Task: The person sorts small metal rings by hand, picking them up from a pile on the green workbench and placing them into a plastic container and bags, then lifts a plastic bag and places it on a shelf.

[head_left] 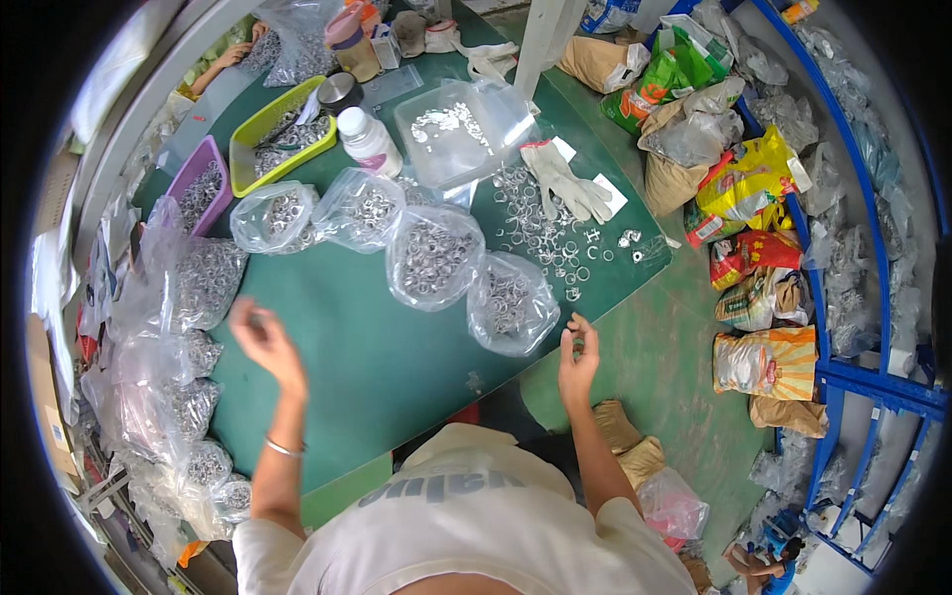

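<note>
My left hand [265, 342] is raised over the left part of the green table, fingers loosely spread and slightly blurred, with nothing visible in it. Nearest to it is a clear bag of small metal parts [208, 283]. At the table's front right edge, my right hand [578, 365] has bent fingers held apart; no object shows in it. Just beyond its fingertips stands an opened clear bag of metal rings [508, 302]. Three more opened bags run leftward from there: a fuller bag [433, 256], a middle bag [365, 206] and a smaller bag [276, 218]. Loose metal rings [540, 233] lie scattered at the right.
A yellow-green bin [243, 159], a purple bin [216, 213], a white bottle [369, 144] and a clear tray [412, 159] stand farther back. A white glove [570, 183] lies among the rings. Sacks [759, 357] and a blue rack [878, 392] line the right; another person's hand [236, 55] shows far left.
</note>
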`<state>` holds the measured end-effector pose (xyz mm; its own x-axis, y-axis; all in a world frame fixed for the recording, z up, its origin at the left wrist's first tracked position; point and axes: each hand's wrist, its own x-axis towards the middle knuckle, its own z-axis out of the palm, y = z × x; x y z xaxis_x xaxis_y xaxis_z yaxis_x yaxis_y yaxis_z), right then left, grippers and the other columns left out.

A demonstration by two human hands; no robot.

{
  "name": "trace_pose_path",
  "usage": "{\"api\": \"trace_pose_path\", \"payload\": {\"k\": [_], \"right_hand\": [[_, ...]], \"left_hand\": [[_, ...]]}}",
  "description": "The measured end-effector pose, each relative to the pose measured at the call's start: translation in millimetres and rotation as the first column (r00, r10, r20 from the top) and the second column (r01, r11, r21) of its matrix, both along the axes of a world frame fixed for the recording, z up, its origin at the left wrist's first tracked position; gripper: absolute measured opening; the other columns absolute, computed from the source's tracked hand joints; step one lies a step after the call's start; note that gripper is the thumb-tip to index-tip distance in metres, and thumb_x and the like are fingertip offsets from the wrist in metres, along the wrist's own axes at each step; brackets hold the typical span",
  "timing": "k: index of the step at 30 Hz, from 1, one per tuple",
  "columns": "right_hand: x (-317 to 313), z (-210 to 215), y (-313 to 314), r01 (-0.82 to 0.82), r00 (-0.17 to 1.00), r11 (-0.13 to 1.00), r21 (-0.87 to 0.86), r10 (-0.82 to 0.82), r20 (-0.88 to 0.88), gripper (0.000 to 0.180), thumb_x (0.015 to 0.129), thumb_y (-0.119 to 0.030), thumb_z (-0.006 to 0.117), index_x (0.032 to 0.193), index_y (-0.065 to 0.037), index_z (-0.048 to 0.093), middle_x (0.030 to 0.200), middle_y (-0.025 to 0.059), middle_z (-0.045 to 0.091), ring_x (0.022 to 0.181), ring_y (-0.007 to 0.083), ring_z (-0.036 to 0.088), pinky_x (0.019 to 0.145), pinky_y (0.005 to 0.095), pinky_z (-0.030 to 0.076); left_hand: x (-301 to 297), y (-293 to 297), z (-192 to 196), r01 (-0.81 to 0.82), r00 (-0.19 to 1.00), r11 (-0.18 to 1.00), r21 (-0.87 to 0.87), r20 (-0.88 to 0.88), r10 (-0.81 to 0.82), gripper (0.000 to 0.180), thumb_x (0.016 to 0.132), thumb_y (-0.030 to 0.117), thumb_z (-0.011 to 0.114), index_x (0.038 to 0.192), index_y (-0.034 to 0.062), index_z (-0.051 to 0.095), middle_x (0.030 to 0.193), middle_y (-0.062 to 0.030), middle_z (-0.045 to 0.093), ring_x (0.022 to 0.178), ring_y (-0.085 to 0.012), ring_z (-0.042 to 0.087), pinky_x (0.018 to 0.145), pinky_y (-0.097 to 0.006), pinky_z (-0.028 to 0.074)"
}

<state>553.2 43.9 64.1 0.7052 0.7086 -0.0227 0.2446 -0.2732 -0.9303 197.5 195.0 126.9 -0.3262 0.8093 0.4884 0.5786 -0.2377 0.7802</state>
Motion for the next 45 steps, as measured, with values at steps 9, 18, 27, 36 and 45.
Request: {"api": "trace_pose_path", "payload": {"k": [9,18,27,36,45], "right_hand": [[69,-31,65,-0.079,0.926,0.991,-0.111,0.114,0.361,0.021,0.075,-0.002,0.060,0.095,-0.007,0.063,0.096,0.0117,0.058,0.088,0.0301,0.050,0.082,0.0381,0.038],[92,-47,103,-0.224,0.847,0.961,-0.160,0.273,0.457,0.024,0.075,-0.008,0.063,0.100,-0.010,0.063,0.104,0.0071,0.055,0.093,0.0274,0.048,0.080,0.0386,0.036],[69,-50,45,-0.422,0.631,0.809,-0.408,0.586,0.509,0.032,0.080,-0.010,0.056,0.111,-0.011,0.058,0.131,0.0068,0.043,0.123,0.0311,0.035,0.096,0.0474,0.026],[81,-59,36,-0.178,0.845,0.965,-0.194,0.251,0.473,0.035,0.075,-0.012,0.067,0.107,-0.003,0.056,0.110,0.0152,0.049,0.096,0.0325,0.046,0.083,0.0421,0.036],[100,-57,78,-0.191,0.939,0.982,-0.015,0.187,0.288,0.033,0.074,-0.001,0.066,0.107,-0.002,0.057,0.105,0.0114,0.051,0.080,0.0201,0.050,0.068,0.0304,0.042]], "left_hand": [[188,-75,-54,0.392,0.844,0.714,-0.580,0.535,-0.029,0.045,0.083,0.002,0.060,0.120,0.0041,0.034,0.117,-0.0095,0.039,0.096,-0.0157,0.049,0.075,-0.027,0.046],[206,-83,-61,0.357,0.886,0.669,-0.652,0.464,-0.020,0.058,0.081,-0.003,0.059,0.124,0.0075,0.022,0.104,-0.0121,0.050,0.088,-0.0157,0.053,0.077,-0.026,0.044],[192,-88,-32,0.533,0.552,0.475,-0.700,0.713,0.433,0.057,0.078,-0.008,0.059,0.126,-0.0038,0.028,0.097,-0.0102,0.056,0.085,-0.0132,0.055,0.075,-0.025,0.044],[183,-94,-32,0.599,0.484,0.460,-0.655,0.755,0.443,0.020,0.082,0.002,0.060,0.102,-0.0009,0.058,0.090,-0.0047,0.062,0.081,-0.0100,0.055,0.074,-0.026,0.044],[176,-100,-37,0.572,0.568,0.488,-0.659,0.748,0.344,0.018,0.084,0.002,0.058,0.102,-0.0003,0.059,0.087,-0.0028,0.061,0.071,-0.0080,0.056,0.064,-0.024,0.047]]}}
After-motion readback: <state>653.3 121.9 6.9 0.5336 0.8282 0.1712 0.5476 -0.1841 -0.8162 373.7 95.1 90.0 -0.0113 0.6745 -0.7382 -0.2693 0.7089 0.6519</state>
